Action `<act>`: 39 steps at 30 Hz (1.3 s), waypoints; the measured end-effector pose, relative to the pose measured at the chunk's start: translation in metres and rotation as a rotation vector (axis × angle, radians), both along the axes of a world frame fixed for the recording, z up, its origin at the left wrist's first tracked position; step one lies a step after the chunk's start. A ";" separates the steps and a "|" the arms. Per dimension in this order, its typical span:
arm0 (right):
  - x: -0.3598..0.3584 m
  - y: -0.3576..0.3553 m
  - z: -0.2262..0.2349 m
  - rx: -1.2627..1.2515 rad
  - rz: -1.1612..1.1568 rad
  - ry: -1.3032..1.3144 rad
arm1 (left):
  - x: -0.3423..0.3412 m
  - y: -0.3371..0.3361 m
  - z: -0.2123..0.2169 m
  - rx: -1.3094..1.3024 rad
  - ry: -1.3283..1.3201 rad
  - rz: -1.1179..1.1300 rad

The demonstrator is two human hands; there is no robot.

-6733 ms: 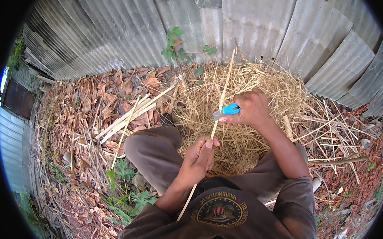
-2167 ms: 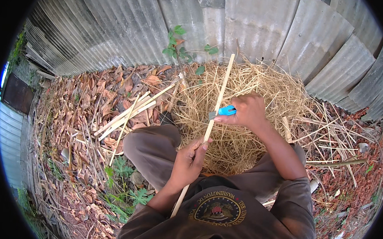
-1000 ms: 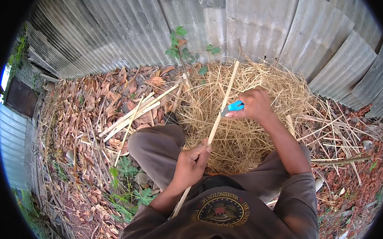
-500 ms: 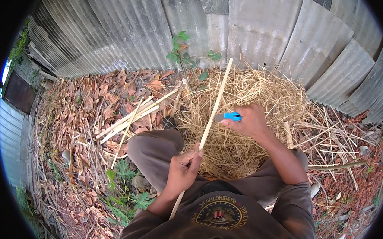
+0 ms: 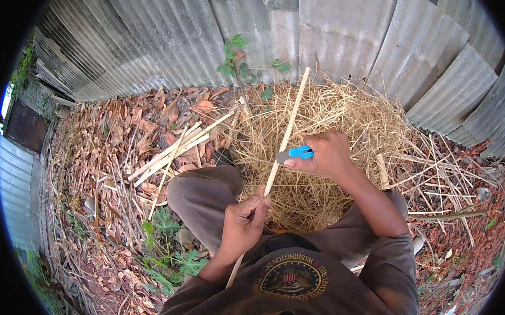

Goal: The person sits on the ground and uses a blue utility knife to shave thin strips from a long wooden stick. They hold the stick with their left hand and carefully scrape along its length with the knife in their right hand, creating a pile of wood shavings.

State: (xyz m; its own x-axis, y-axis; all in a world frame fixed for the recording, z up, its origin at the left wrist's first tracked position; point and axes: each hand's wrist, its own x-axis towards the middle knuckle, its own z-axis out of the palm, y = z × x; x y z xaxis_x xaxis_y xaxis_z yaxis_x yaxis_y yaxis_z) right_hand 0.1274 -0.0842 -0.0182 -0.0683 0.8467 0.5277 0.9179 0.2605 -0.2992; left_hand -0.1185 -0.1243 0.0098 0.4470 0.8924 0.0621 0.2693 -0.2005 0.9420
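My left hand [image 5: 245,222] is closed around a long, pale strip of split bamboo [image 5: 292,117], low on its length. The strip slants up and away from my lap, its lower end running under my left forearm. In my right hand [image 5: 327,155] is a utility knife [image 5: 299,153] with a bright blue body and a grey blade. The blade lies across the strip, above my left hand, and seems to touch it. Beneath the strip spreads a heap of thin, straw-coloured shavings [image 5: 344,113], between and beyond my bent legs.
Several pale strips [image 5: 171,154] lie on dry brown leaves [image 5: 118,132] to the left. More thin sticks [image 5: 443,177] are scattered at the right, near a thicker greenish stick [image 5: 450,215]. A corrugated metal fence [image 5: 342,37] closes off the far side. Green plants [image 5: 168,224] grow by my left knee.
The knife has moved slightly left, and its blade now crosses the strip rather than ending at its edge. My left hand keeps its hold, and the strip's top has shifted a little farther away.
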 end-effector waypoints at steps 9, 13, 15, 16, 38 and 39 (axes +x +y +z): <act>0.018 0.010 -0.007 0.103 -0.043 -0.171 | 0.003 -0.005 -0.007 0.096 0.064 -0.020; 0.095 0.044 0.000 -0.351 -0.597 0.063 | -0.020 -0.032 -0.006 -0.008 0.064 -0.131; 0.150 0.028 0.007 -0.287 -0.825 0.225 | -0.034 -0.046 -0.014 -0.074 -0.014 -0.091; 0.161 0.025 0.018 -0.160 -0.819 0.239 | -0.036 -0.041 -0.012 -0.133 0.004 -0.025; 0.011 0.014 -0.011 0.069 -0.029 -0.176 | -0.004 -0.015 -0.004 0.035 0.060 0.014; 0.014 0.019 -0.018 -0.056 -0.107 -0.206 | -0.003 -0.014 -0.005 -0.050 0.029 0.019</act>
